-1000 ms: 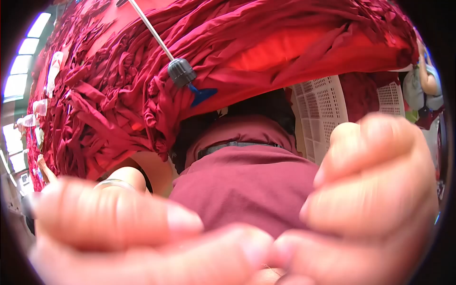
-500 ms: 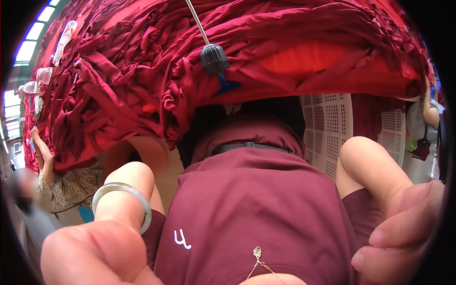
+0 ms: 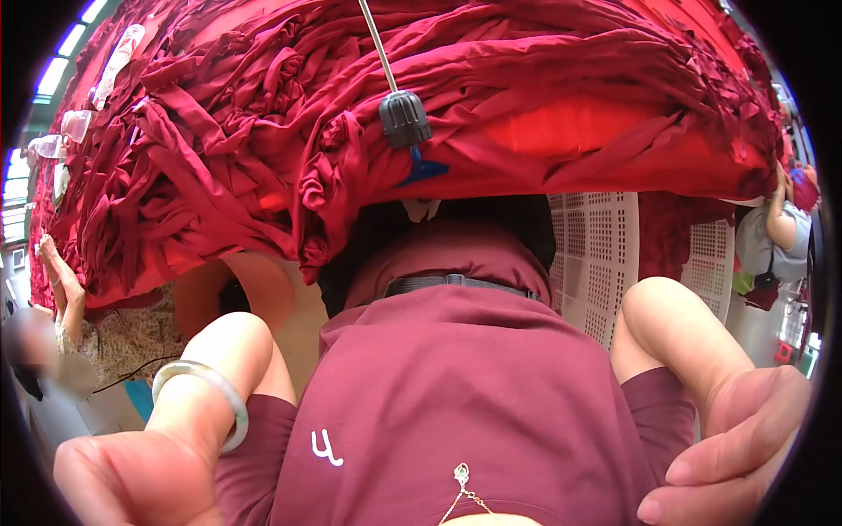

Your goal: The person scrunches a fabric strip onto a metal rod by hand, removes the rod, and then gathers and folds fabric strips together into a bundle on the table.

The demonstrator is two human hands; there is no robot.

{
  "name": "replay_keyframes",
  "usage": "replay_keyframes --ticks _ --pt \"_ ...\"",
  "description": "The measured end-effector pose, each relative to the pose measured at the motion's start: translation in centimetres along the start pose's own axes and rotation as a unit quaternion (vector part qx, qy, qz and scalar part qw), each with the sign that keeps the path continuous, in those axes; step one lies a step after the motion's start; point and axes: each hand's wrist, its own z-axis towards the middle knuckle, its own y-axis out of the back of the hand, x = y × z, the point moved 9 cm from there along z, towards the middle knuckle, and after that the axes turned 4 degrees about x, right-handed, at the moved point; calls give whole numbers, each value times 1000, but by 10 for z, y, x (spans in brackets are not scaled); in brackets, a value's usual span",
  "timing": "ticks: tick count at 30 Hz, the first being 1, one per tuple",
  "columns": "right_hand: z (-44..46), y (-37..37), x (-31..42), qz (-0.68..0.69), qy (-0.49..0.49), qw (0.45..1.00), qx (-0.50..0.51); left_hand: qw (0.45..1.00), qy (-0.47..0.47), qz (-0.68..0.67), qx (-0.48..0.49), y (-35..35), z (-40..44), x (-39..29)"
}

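Both hands are up near the camera, well apart, one on each side of the dark red shirt (image 3: 465, 377). The left hand (image 3: 136, 482) is loosely curled, its fingers running out of view at the near edge, so I can't tell whether it pinches anything. A pale bangle (image 3: 235, 399) circles that wrist. Over on the right, the right hand (image 3: 745, 443) has its fingers bent inward, two fingertips showing, and whatever the palm might hold is hidden. Between them, at the near edge, a necklace (image 3: 461, 474) hangs at the collar.

Ahead, on the far side of the belt (image 3: 454, 280), lies the crumpled red cloth (image 3: 202, 167), heaped in long twisted strips, well apart from both hands. A metal rod (image 3: 379, 48) with a black knob (image 3: 405, 120) and a blue piece (image 3: 423, 168) slants down in front of it. White perforated baskets (image 3: 596, 254) stand below on the right. A clear bottle (image 3: 118, 66) lies far left, and there's another person's arm (image 3: 68, 285) at the cloth's left edge.
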Motion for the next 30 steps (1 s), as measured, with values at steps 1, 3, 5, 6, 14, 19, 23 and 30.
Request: replay_keyframes --ticks 1,3,5,6,14,19,23,30 --pt "2 0 -3 7 7 1000 -4 999 14 -44 -29 11 1 -2" --pt "22 -15 -34 17 16 1000 -16 985 -55 -162 26 10 10 -8" --pt "20 -1 -22 36 29 999 -27 995 -98 -30 -19 26 -3 -26" --pt "13 2 -17 55 38 997 -35 991 -119 39 -45 35 -12 -31" --pt "-106 101 -97 151 -206 891 -375 977 102 183 -31 75 -101 25" --pt "-122 56 -142 86 -283 892 -342 967 147 124 -167 91 -128 31" --pt "-112 45 -150 28 -285 903 -319 959 165 104 -204 94 -122 35" --pt "-94 20 -164 -118 -284 921 -239 963 189 192 -25 58 -88 52"
